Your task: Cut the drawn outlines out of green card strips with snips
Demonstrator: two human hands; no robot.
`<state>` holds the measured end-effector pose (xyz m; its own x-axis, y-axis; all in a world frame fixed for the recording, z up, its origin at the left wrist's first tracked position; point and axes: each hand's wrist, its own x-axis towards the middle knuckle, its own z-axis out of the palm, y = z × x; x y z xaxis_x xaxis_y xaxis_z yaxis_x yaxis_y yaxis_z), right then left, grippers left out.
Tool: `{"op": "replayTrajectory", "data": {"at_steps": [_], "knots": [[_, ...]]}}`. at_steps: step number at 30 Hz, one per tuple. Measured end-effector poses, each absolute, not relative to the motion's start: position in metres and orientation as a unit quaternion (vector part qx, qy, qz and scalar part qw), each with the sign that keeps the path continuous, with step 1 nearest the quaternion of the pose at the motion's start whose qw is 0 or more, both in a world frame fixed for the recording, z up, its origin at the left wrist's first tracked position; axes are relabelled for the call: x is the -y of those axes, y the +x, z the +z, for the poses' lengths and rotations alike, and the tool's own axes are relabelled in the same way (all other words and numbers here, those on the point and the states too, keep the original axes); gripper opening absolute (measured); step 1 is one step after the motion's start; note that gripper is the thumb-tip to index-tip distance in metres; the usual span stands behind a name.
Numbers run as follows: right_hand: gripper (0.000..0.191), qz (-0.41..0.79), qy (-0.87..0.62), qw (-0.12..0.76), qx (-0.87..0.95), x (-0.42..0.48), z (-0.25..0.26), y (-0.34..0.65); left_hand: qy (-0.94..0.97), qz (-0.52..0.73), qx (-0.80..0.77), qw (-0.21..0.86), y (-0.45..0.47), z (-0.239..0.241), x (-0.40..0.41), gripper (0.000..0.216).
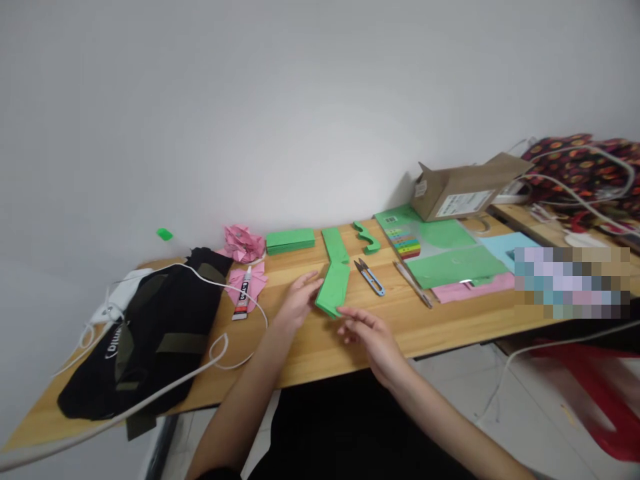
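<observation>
A folded piece of green paper point(334, 290) lies flat near the front edge of a wooden table point(450, 320), between two bare hands. The left hand point(299, 300) rests open, fingers flat, touching the paper's left edge. The right hand point(373, 333) hovers just beside its lower corner, fingers loosely spread, gripping nothing. The paper looks light, thin and easily creased, probably best taken by its edges or corners. Just behind it lies a second green folded strip point(335, 244); to its right, small blue-handled snips point(371, 276). Further left sit a glue tube point(243, 293) on pink paper, a pink paper flower point(243, 243) and a black bag point(150, 333). A cardboard box point(463, 188) stands at the back right
</observation>
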<state>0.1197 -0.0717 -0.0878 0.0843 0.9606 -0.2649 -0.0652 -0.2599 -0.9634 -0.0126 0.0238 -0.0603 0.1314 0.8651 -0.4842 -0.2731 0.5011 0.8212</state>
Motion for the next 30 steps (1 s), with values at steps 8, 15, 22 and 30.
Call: {"op": "replayTrajectory", "data": {"at_steps": [8, 15, 22, 30], "knots": [[0.023, 0.613, -0.542, 0.36, 0.449, 0.077, -0.101, 0.15, 0.346, 0.362, -0.55, 0.668, -0.024, -0.067, -0.003, 0.025], [0.034, 0.575, -0.536, 0.387, 0.483, 0.076, -0.094, 0.153, 0.406, 0.336, -0.494, 0.691, -0.012, -0.069, 0.004, 0.016], [0.015, 0.465, -0.534, 0.453, 0.542, 0.075, -0.079, 0.15, 0.402, 0.439, -0.464, 0.656, -0.017, -0.068, 0.013, 0.028], [0.002, 0.356, -0.512, 0.435, 0.649, 0.05, -0.06, 0.189, 0.56, 0.387, -0.472, 0.56, -0.071, -0.059, 0.006, 0.011]]}}
